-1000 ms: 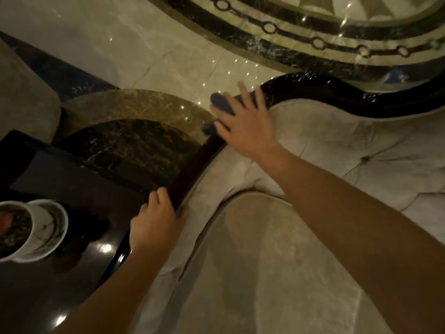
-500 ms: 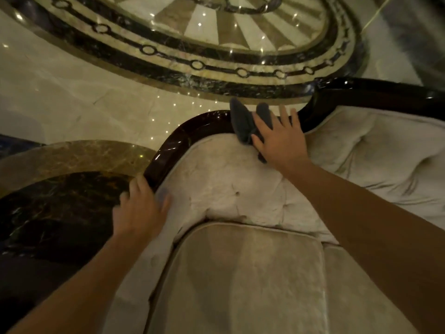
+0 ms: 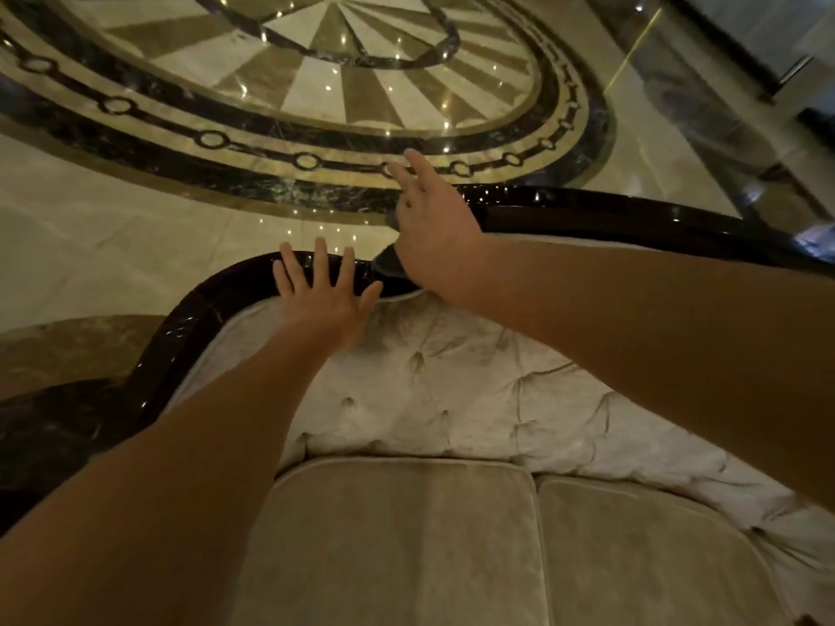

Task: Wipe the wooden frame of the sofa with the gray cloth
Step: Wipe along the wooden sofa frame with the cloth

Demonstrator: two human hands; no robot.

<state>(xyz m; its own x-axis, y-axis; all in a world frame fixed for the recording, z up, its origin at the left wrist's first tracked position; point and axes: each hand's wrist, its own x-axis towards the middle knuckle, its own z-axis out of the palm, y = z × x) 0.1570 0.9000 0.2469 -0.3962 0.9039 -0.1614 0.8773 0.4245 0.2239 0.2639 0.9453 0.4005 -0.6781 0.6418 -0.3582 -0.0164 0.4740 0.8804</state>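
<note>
The sofa's dark glossy wooden frame [image 3: 587, 214] curves along the top of the tufted beige backrest [image 3: 452, 381]. My right hand [image 3: 433, 232] presses the gray cloth [image 3: 387, 264] onto the frame where it steps up; most of the cloth is hidden under the palm, and the fingers stretch past the rail. My left hand [image 3: 323, 293] lies flat with fingers spread on the lower stretch of the frame, just left of the cloth, holding nothing.
Two beige seat cushions [image 3: 406, 544] lie below the backrest. Beyond the frame is a polished marble floor with a round inlaid medallion [image 3: 316, 74]. A dark marble surface [image 3: 49, 426] sits at the far left beside the sofa arm.
My right hand has slid the cloth rightward along the frame's top rail. My left hand has moved up the frame from the sofa arm and now rests flat near the cloth.
</note>
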